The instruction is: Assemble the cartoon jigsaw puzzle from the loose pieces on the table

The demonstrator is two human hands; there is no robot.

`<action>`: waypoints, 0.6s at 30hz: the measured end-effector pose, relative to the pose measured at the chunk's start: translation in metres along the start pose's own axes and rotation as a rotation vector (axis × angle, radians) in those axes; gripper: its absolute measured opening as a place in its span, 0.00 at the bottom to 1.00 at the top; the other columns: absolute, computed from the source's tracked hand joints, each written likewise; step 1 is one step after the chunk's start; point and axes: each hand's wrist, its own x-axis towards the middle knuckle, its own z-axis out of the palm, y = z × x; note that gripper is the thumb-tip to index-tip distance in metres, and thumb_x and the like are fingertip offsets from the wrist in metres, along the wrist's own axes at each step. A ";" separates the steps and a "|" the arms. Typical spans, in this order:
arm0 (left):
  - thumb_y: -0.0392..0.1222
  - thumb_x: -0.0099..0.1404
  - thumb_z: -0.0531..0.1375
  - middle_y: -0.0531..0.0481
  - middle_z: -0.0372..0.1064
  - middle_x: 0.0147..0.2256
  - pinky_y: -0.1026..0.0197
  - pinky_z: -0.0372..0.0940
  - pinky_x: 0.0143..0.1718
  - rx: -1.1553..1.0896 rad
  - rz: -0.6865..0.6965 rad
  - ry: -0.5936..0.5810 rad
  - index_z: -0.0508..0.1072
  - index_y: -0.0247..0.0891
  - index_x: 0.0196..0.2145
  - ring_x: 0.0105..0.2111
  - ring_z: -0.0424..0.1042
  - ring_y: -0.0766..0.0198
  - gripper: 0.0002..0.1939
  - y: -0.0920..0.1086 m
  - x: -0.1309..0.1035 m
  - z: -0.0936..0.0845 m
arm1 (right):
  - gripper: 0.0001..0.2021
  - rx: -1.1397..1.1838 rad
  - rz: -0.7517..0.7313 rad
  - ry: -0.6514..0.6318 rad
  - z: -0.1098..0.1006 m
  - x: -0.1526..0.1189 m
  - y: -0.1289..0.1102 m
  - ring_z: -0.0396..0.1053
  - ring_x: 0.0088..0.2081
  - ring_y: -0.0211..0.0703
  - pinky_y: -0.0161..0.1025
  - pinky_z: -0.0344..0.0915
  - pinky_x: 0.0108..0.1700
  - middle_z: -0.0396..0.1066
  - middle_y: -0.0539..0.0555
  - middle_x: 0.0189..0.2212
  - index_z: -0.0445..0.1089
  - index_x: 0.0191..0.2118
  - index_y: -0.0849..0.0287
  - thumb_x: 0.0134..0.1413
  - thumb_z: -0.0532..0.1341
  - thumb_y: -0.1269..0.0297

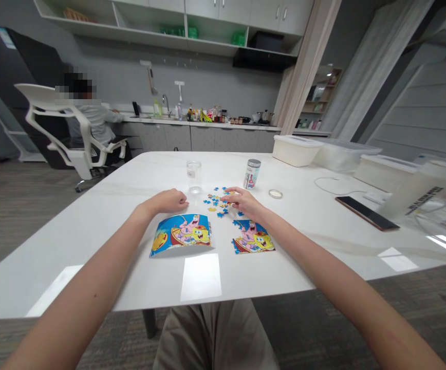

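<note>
My left hand (171,201) rests on the table as a loose fist, just above a curved picture sheet (182,235) with cartoon figures in a boat. My right hand (242,202) hovers over a loose heap of blue and yellow jigsaw pieces (212,209), its fingers apart and nothing visible between them. Below that hand lies a partly assembled jigsaw puzzle (254,237) with the same picture; its upper left edge is ragged. Some pieces are hidden behind my right hand.
Behind the pieces stand a clear jar (194,177) and a printed can (252,174) with a grey top. A round lid (275,193) lies to the right. Farther right are a dark phone-like slab (366,213) and storage boxes (296,151). A person (92,121) sits at back left.
</note>
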 end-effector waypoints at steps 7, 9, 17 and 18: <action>0.46 0.61 0.48 0.45 0.72 0.24 0.60 0.52 0.25 -0.019 0.009 -0.058 0.72 0.37 0.22 0.24 0.66 0.61 0.18 0.011 0.001 0.000 | 0.17 -0.005 0.015 -0.097 -0.037 0.006 -0.008 0.68 0.32 0.33 0.31 0.60 0.32 0.75 0.49 0.30 0.72 0.38 0.59 0.37 0.71 0.71; 0.45 0.62 0.48 0.44 0.74 0.25 0.61 0.54 0.25 -0.027 0.008 -0.066 0.73 0.37 0.23 0.25 0.68 0.61 0.19 0.011 0.002 0.001 | 0.15 0.018 0.017 -0.070 -0.045 0.008 -0.010 0.67 0.30 0.32 0.30 0.61 0.31 0.73 0.48 0.27 0.72 0.36 0.60 0.36 0.71 0.73; 0.46 0.63 0.47 0.37 0.77 0.33 0.59 0.59 0.30 -0.003 -0.020 -0.057 0.77 0.34 0.30 0.31 0.73 0.55 0.21 0.016 0.005 0.004 | 0.12 0.004 0.124 -0.160 -0.038 0.004 -0.009 0.67 0.27 0.30 0.27 0.64 0.27 0.71 0.49 0.26 0.73 0.32 0.62 0.38 0.72 0.75; 0.46 0.63 0.47 0.37 0.77 0.33 0.60 0.59 0.30 -0.006 -0.022 -0.058 0.78 0.34 0.31 0.32 0.73 0.55 0.22 0.016 0.005 0.004 | 0.12 0.007 0.133 -0.163 -0.037 0.004 -0.009 0.68 0.27 0.30 0.27 0.65 0.28 0.72 0.49 0.26 0.73 0.32 0.62 0.37 0.72 0.75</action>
